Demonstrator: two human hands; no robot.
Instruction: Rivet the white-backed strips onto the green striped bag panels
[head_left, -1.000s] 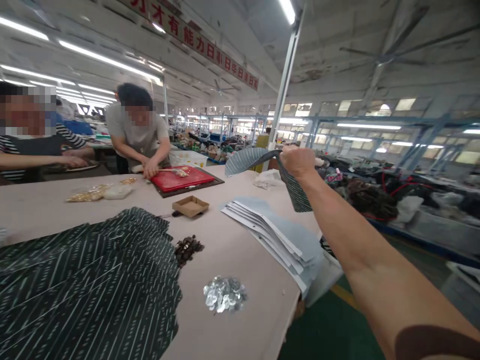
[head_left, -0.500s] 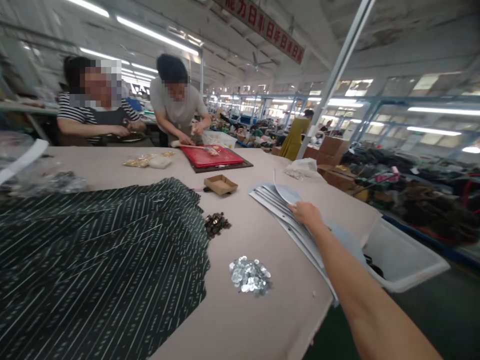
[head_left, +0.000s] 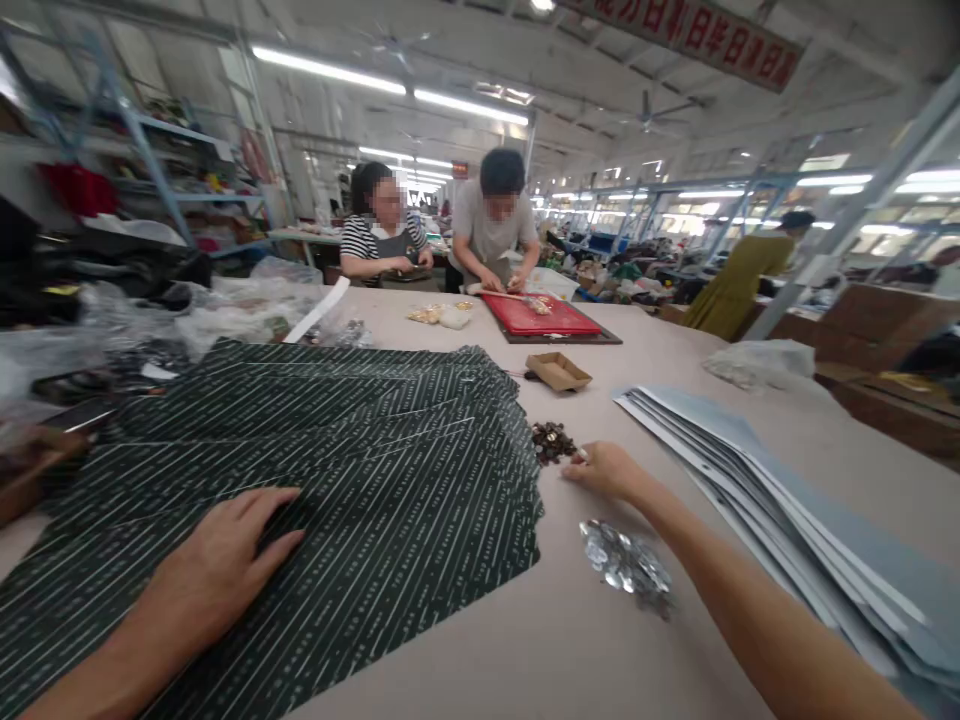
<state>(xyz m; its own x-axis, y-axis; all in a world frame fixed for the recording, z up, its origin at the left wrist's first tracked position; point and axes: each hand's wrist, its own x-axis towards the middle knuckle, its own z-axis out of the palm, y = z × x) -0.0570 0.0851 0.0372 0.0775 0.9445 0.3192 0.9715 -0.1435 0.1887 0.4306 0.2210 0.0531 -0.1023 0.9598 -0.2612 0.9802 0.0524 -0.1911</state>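
Note:
My left hand [head_left: 221, 565] lies flat on a dark fabric [head_left: 360, 510] with white diagonal stripes and rows of lettering, thumb and fingers apart. My right hand [head_left: 611, 470] is at the edge of a small heap of dark brown, button-like pieces [head_left: 553, 442], its fingertips drawn together. A tiny white spot shows at these fingertips; what they hold, if anything, I cannot make out. Just below that hand is a pile of shiny silver discs [head_left: 624, 560] on the table. To the right lies a stack of white and pale blue sheets [head_left: 720, 455], which neither hand touches.
A shallow cardboard tray [head_left: 559, 371] stands beyond the brown heap. Behind it, a red board [head_left: 541, 315] lies before two co-workers [head_left: 491, 225] at the far edge. Plastic bags [head_left: 247, 310] crowd the left; another bag [head_left: 761, 362] rests at the back right.
My right hand has let go of the sheets and moved left to the brown heap. My left hand has come into view on the fabric. The view has turned left.

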